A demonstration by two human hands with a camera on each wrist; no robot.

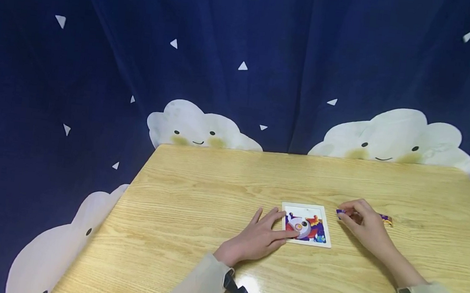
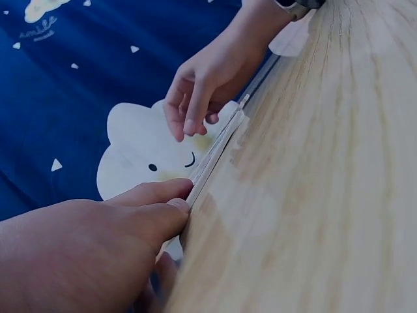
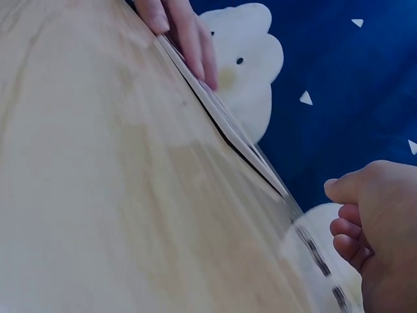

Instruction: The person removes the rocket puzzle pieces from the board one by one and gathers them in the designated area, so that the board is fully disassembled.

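A square jigsaw puzzle in a white frame (image 1: 327, 228) lies on the table, its colourful cartoon picture partly filled in and a pale area along the top. Across its left side rests my left hand (image 1: 257, 238), fingers extended, with one fingertip on the picture and others at the frame's edge. To the right of the frame, my right hand (image 1: 365, 227) pinches a small purple puzzle piece (image 1: 340, 214) between thumb and fingertips. In the right wrist view the fingers of the right hand (image 3: 384, 228) are curled and hide what they hold.
More purple and orange puzzle pieces (image 1: 386, 220) lie just beyond my right hand on the wooden table (image 1: 196, 194). A dark blue curtain (image 1: 237, 33) with white clouds and triangles hangs behind the table's back edge and along its left side.
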